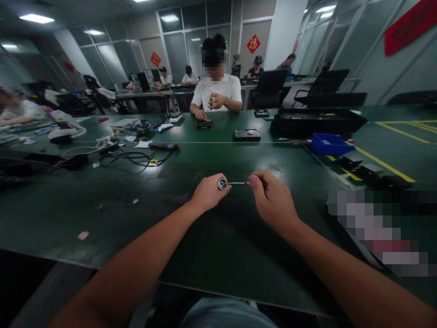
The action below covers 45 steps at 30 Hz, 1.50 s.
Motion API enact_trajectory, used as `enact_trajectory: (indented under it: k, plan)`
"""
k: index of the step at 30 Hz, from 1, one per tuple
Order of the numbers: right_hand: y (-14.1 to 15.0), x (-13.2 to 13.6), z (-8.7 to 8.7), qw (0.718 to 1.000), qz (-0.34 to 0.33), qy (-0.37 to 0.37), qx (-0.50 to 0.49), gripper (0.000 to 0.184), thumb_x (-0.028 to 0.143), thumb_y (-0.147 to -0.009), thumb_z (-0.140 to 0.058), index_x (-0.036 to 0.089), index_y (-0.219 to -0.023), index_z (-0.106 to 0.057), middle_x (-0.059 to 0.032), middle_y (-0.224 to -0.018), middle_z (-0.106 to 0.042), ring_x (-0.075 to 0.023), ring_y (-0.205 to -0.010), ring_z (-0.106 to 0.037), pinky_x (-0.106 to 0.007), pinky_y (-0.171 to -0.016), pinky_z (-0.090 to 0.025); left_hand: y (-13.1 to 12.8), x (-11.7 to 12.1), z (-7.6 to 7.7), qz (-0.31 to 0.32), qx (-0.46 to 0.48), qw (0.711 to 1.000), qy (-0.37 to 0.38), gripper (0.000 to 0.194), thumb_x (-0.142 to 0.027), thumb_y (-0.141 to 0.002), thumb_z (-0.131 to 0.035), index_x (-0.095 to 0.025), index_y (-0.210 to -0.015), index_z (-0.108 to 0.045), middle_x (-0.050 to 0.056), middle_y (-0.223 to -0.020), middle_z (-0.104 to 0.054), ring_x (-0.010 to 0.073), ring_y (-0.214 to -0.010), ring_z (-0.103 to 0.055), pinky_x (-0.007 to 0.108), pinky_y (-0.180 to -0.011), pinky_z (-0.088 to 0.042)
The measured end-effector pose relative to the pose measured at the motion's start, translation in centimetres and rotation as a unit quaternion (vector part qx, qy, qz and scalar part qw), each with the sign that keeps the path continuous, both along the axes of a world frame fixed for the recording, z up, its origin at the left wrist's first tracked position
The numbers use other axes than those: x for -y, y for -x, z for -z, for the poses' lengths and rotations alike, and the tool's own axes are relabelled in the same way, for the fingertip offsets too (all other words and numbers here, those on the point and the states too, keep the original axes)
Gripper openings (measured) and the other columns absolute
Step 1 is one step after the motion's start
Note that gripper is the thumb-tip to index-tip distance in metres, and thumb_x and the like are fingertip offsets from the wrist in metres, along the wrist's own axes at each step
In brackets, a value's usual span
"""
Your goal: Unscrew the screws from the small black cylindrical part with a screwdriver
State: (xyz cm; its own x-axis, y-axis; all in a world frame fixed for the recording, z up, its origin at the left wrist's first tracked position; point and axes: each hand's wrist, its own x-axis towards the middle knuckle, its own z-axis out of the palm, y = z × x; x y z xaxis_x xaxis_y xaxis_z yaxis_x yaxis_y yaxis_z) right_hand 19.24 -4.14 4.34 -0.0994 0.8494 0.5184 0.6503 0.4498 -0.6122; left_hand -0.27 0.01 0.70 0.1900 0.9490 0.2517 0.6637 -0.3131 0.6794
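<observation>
Head view shows our two bare hands meeting above the dark green tabletop (191, 246). Our left hand (209, 193) is curled closed around a small, round, dark-rimmed silvery part (221, 184), whose open face is turned toward us. Our right hand (274, 200) pinches the red handle end of a slim screwdriver with a straight silver shaft (235, 183) between thumb and fingers; the shaft lies nearly level, its far end at the face of the round part.

Beyond our hands, we see a rectangular drive with a green circuit board (247, 134) lying flat. To its right sit a blue plastic bin (329, 145) and a long black tray (314, 122). On our left, a dark pen-shaped tool with a red end (165, 146) lies near looped black cables (131, 157). Across from us, a person in a white shirt (228, 89) bends over a small dark device (204, 124), one hand touching it.
</observation>
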Motion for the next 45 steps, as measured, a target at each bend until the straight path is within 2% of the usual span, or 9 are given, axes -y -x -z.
enact_trajectory:
  k: [15, 22, 28, 31, 34, 38, 42, 45]
  plan:
    - [0.1, 0.0, 0.0, 1.000, -0.006, 0.008, 0.018, 0.024, 0.034, -0.099, -0.047, 0.021, -0.092, -0.066, -0.0044, -0.075, -0.070, -0.0186, -0.062, -0.062, -0.032, -0.060, -0.040, 0.1, -0.2, 0.5, 0.009, -0.009, 1.000, -0.003, 0.015, -0.033, -0.085, -0.067, -0.021, -0.081, -0.061, -0.003, -0.073, -0.065, 0.0132, -0.066, -0.056, 0.026, -0.059, -0.034]
    - [0.0, -0.1, 0.0, 0.999, -0.010, -0.008, 0.030, 0.022, 0.032, -0.099, -0.048, 0.019, -0.094, -0.066, -0.0043, -0.077, -0.071, -0.0162, -0.061, -0.062, -0.029, -0.059, -0.040, 0.2, -0.4, 0.6, 0.002, -0.015, 1.000, -0.015, 0.008, -0.026, -0.082, -0.069, -0.022, -0.085, -0.063, -0.002, -0.079, -0.068, 0.0139, -0.071, -0.059, 0.025, -0.062, -0.036]
    - [0.1, 0.2, 0.4, 0.999, -0.034, 0.004, -0.011, 0.027, 0.039, -0.096, -0.057, 0.018, -0.112, -0.062, -0.0027, -0.077, -0.072, -0.0152, -0.057, -0.063, -0.027, -0.053, -0.041, 0.3, -0.5, 0.7, 0.014, -0.009, 1.000, -0.010, 0.005, -0.020, -0.080, -0.064, -0.022, -0.085, -0.064, -0.002, -0.079, -0.068, 0.0142, -0.072, -0.059, 0.026, -0.065, -0.040]
    - [0.0, 0.1, 0.6, 0.999, -0.032, -0.005, -0.026, 0.025, 0.044, -0.092, -0.063, 0.020, -0.098, -0.066, -0.0022, -0.075, -0.072, -0.0166, -0.061, -0.066, -0.027, -0.056, -0.044, 0.3, -0.5, 0.8, 0.025, -0.018, 0.999, -0.013, 0.005, -0.020, -0.080, -0.064, -0.022, -0.085, -0.065, -0.002, -0.079, -0.068, 0.0141, -0.071, -0.059, 0.025, -0.064, -0.040]
    - [0.0, 0.0, 0.7, 0.998, -0.058, -0.014, -0.005, 0.023, 0.043, -0.094, -0.060, 0.022, -0.090, -0.069, -0.0010, -0.073, -0.072, -0.0164, -0.062, -0.066, -0.028, -0.059, -0.045, 0.2, -0.5, 1.1, 0.040, -0.036, 0.998, -0.019, 0.005, -0.021, -0.080, -0.065, -0.022, -0.085, -0.066, -0.002, -0.078, -0.068, 0.0141, -0.070, -0.059, 0.026, -0.063, -0.039]
    - [-0.1, 0.0, 0.7, 0.995, -0.090, -0.007, 0.031, 0.022, 0.038, -0.098, -0.053, 0.022, -0.099, -0.068, -0.0007, -0.071, -0.071, -0.0158, -0.058, -0.064, -0.028, -0.057, -0.045, 0.2, -0.6, 1.3, 0.042, -0.040, 0.998, -0.019, 0.007, -0.019, -0.080, -0.063, -0.022, -0.086, -0.066, -0.002, -0.077, -0.068, 0.0141, -0.069, -0.059, 0.026, -0.063, -0.039]
    - [-0.1, 0.3, 0.5, 0.992, -0.122, -0.010, 0.035, 0.025, 0.030, -0.098, -0.050, 0.019, -0.118, -0.059, -0.0056, -0.087, -0.073, -0.0189, -0.074, -0.069, -0.030, -0.066, -0.050, 0.4, -0.7, 1.3, 0.044, -0.022, 0.999, -0.012, 0.011, -0.016, -0.078, -0.062, -0.022, -0.086, -0.068, -0.002, -0.078, -0.069, 0.0142, -0.070, -0.061, 0.025, -0.064, -0.041]
    - [-0.2, 0.4, 0.4, 0.990, -0.130, -0.015, 0.044, 0.023, 0.031, -0.098, -0.049, 0.019, -0.115, -0.059, -0.0067, -0.091, -0.073, -0.0195, -0.078, -0.068, -0.031, -0.068, -0.049, 0.5, -0.7, 1.2, 0.055, -0.017, 0.998, -0.009, 0.011, -0.015, -0.077, -0.062, -0.021, -0.085, -0.069, -0.001, -0.079, -0.070, 0.0147, -0.073, -0.062, 0.026, -0.067, -0.043]
